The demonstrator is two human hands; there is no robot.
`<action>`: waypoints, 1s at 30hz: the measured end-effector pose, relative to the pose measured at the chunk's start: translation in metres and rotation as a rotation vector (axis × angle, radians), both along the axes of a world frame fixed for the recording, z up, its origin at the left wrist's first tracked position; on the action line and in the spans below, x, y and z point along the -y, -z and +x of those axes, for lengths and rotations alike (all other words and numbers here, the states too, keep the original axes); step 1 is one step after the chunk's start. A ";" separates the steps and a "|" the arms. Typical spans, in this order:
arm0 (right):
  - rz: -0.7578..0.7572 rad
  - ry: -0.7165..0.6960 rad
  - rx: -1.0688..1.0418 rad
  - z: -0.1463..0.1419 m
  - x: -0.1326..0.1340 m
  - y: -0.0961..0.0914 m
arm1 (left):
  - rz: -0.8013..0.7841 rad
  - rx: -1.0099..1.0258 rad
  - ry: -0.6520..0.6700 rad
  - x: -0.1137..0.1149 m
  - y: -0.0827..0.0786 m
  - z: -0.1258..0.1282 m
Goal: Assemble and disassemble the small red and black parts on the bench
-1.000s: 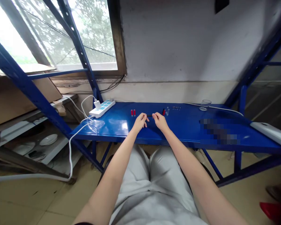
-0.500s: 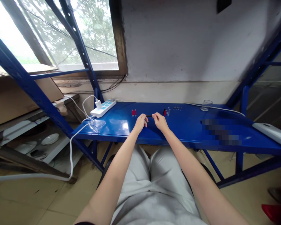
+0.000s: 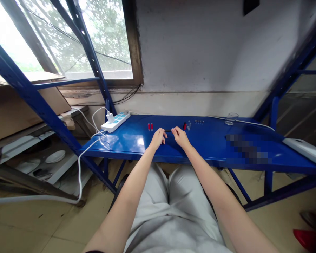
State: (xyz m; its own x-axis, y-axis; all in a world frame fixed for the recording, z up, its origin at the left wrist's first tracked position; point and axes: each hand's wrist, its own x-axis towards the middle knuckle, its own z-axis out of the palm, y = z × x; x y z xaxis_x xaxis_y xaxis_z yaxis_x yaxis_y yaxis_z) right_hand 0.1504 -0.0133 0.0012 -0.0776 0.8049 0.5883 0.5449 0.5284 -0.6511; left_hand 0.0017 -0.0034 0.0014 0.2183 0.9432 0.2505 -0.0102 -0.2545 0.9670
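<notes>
Between my two hands, just above the blue table (image 3: 121,140), a thin dark stick-like piece (image 3: 168,131) is held level. My left hand (image 3: 158,137) pinches its left end, and my right hand (image 3: 180,135) pinches its right end; the fingertips hide both ends. Beyond my left hand, two small red cylinders (image 3: 150,127) stand side by side. Past my right hand are a small red-and-black piece (image 3: 185,125) and some clear little pieces (image 3: 189,125). Several tiny items (image 3: 199,122) lie in a row farther right.
A white power strip (image 3: 116,122) with a plug and cable lies at the table's left end. A clear glass (image 3: 231,118) stands at the back right, near a blurred-out dark object (image 3: 249,149). A white device (image 3: 305,150) rests at the right edge.
Almost nothing differs. Both hands keep hold of the dark piece in the same place, and the view has shifted very slightly.
</notes>
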 end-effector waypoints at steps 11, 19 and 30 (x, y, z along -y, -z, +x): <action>-0.005 0.005 0.008 -0.004 -0.001 -0.001 | 0.138 -0.107 -0.112 -0.002 0.003 -0.003; -0.010 0.006 -0.002 -0.006 -0.001 -0.002 | 0.131 -0.143 -0.206 0.001 0.001 -0.001; -0.017 -0.017 -0.003 -0.006 0.001 -0.002 | 0.037 -0.113 -0.237 -0.001 0.001 -0.002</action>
State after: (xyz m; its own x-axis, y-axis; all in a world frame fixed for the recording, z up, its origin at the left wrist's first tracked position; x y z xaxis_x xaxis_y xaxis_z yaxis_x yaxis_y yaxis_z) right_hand 0.1447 -0.0143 0.0034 -0.0894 0.8135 0.5746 0.5338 0.5262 -0.6619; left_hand -0.0004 -0.0028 0.0005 0.0207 0.9619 0.2727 0.1618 -0.2724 0.9485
